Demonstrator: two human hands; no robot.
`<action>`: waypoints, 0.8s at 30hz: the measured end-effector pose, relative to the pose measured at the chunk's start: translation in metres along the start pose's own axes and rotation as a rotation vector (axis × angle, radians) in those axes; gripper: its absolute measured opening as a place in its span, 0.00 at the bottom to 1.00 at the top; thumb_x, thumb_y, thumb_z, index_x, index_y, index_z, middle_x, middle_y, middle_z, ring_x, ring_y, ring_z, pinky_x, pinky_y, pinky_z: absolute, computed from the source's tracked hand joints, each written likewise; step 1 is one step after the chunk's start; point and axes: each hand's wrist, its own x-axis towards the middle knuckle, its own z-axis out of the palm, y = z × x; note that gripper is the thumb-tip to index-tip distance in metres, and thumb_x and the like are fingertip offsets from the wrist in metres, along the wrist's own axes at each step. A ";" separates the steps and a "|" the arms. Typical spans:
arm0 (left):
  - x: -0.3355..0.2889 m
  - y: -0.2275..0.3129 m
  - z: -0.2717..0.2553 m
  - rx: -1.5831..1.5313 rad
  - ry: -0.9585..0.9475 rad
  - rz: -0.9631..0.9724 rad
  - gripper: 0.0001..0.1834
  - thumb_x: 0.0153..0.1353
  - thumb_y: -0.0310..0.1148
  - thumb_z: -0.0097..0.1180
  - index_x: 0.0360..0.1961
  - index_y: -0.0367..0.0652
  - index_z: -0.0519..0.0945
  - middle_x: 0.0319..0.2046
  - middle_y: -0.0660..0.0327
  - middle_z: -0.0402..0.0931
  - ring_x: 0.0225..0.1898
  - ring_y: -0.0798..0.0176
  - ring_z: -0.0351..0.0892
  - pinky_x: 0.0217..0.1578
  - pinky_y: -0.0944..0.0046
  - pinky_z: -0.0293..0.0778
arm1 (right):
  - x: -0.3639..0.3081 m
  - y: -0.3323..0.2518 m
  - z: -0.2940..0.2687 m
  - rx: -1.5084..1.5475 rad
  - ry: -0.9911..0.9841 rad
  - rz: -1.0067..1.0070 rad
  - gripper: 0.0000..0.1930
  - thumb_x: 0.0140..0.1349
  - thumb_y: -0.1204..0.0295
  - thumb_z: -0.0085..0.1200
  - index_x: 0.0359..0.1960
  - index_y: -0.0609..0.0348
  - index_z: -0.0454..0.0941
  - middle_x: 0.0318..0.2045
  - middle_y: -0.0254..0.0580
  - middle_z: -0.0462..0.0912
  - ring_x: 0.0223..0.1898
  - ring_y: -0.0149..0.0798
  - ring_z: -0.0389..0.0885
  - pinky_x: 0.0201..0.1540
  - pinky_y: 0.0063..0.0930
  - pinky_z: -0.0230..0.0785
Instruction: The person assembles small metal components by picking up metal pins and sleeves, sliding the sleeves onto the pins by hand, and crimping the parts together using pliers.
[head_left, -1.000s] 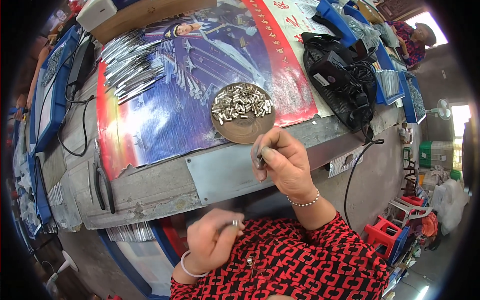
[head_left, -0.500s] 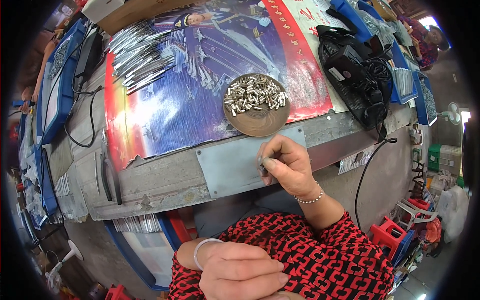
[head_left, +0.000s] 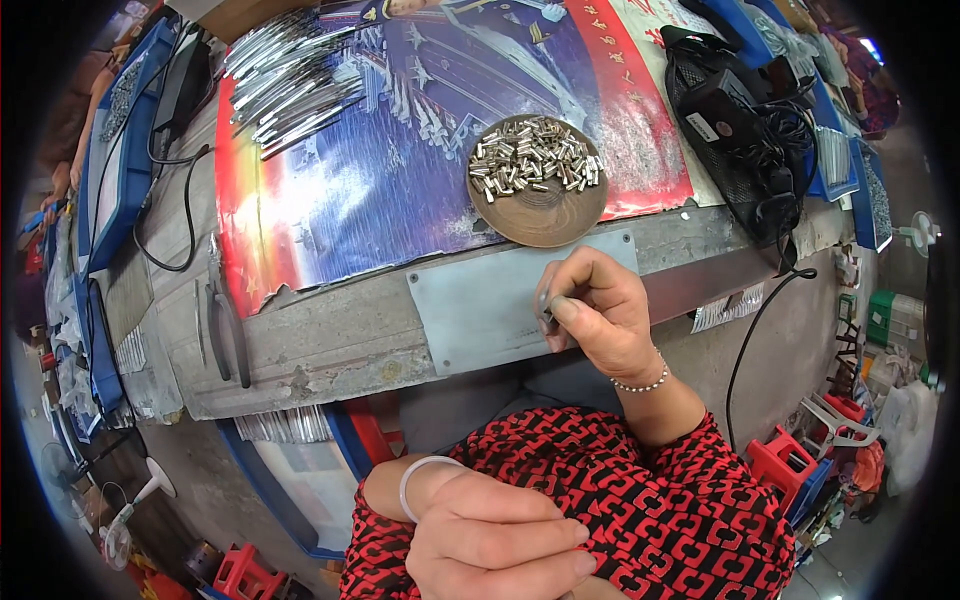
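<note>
My right hand [head_left: 602, 312] is raised in front of the table's near edge, over the pale metal plate [head_left: 455, 318] fixed there. Its thumb and curled fingers pinch something small, mostly hidden. Low down, close to my body, my left hand [head_left: 498, 540] has its fingers pressed together and bent; whatever is in them does not show. Just beyond my right hand stands a round brown dish [head_left: 545, 225], with many short, shiny metal sleeves [head_left: 530, 155] heaped toward its far side.
A pile of thin silvery rods [head_left: 290, 85] lies at the far left on a glossy poster [head_left: 345, 215]. Dark-handled pliers [head_left: 230, 335] rest near the left edge. A black mesh basket [head_left: 735, 130] with cables stands at right. Below the tabletop is a blue-edged tray [head_left: 345, 450].
The whole view has shifted, so the dish and poster appear higher and farther right. Both hands keep nearly the same pose, and the sleeves in the dish look unchanged.
</note>
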 end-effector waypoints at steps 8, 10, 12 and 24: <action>-0.001 0.002 0.015 0.072 0.171 -0.059 0.12 0.56 0.31 0.57 0.40 0.41 0.71 0.30 0.57 0.75 0.26 0.62 0.75 0.23 0.68 0.73 | -0.001 0.000 0.000 -0.021 -0.002 0.005 0.04 0.62 0.75 0.48 0.35 0.63 0.69 0.27 0.33 0.72 0.24 0.20 0.69 0.25 0.13 0.65; -0.007 0.003 0.011 0.060 0.143 -0.054 0.12 0.57 0.31 0.57 0.40 0.41 0.71 0.30 0.58 0.75 0.26 0.63 0.75 0.22 0.69 0.73 | -0.001 0.000 -0.001 -0.018 -0.013 -0.001 0.04 0.62 0.75 0.48 0.35 0.62 0.69 0.27 0.33 0.72 0.24 0.20 0.69 0.25 0.14 0.65; -0.013 0.003 0.009 0.037 0.124 -0.031 0.11 0.57 0.31 0.56 0.40 0.41 0.71 0.29 0.58 0.75 0.26 0.63 0.76 0.23 0.68 0.73 | 0.000 0.000 0.000 -0.013 -0.027 -0.004 0.04 0.62 0.75 0.48 0.35 0.62 0.69 0.27 0.33 0.72 0.24 0.20 0.70 0.25 0.14 0.65; -0.003 -0.003 0.012 0.023 0.151 -0.055 0.12 0.56 0.31 0.58 0.39 0.41 0.71 0.28 0.57 0.75 0.25 0.62 0.76 0.23 0.68 0.74 | 0.001 -0.001 0.003 -0.078 0.004 -0.019 0.09 0.61 0.70 0.50 0.31 0.63 0.65 0.25 0.44 0.72 0.20 0.25 0.68 0.22 0.15 0.64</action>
